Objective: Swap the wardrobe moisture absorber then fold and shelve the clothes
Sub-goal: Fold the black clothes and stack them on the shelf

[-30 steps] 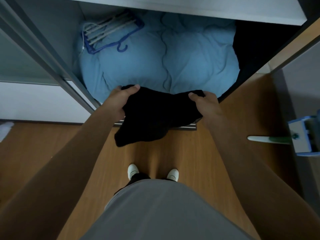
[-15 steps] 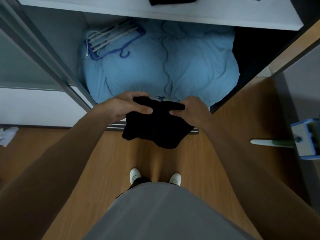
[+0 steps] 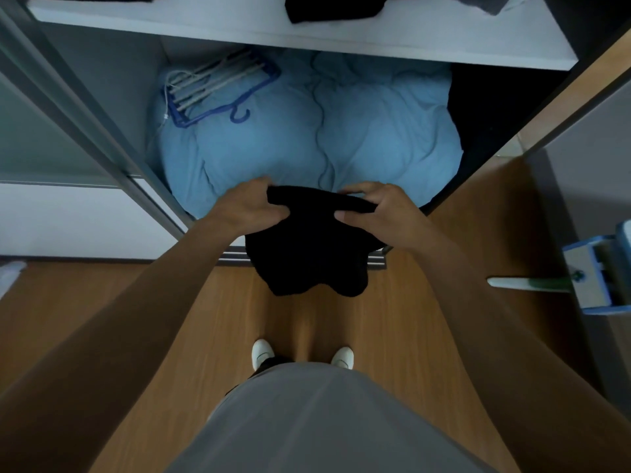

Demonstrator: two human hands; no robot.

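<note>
A black garment (image 3: 307,250) hangs folded in the air in front of the open wardrobe, above the wooden floor. My left hand (image 3: 247,208) grips its upper left edge, thumb underneath. My right hand (image 3: 375,208) pinches the upper right edge, thumb on the near side. The two hands are close together. Above them runs a white shelf (image 3: 205,29) with another dark folded garment (image 3: 333,8) lying on it at the top middle. No moisture absorber is in view.
A light blue duvet (image 3: 375,138) fills the wardrobe's bottom compartment, with a blue hanger bundle (image 3: 211,87) on its left. The sliding door frame (image 3: 85,107) stands at left. A blue and white object (image 3: 597,271) sits at right. My feet (image 3: 300,356) are on the floor.
My hands came together, folding the black garment in half, then moved slightly apart again. The view tilted up, showing more of the shelf and the garment on it.
</note>
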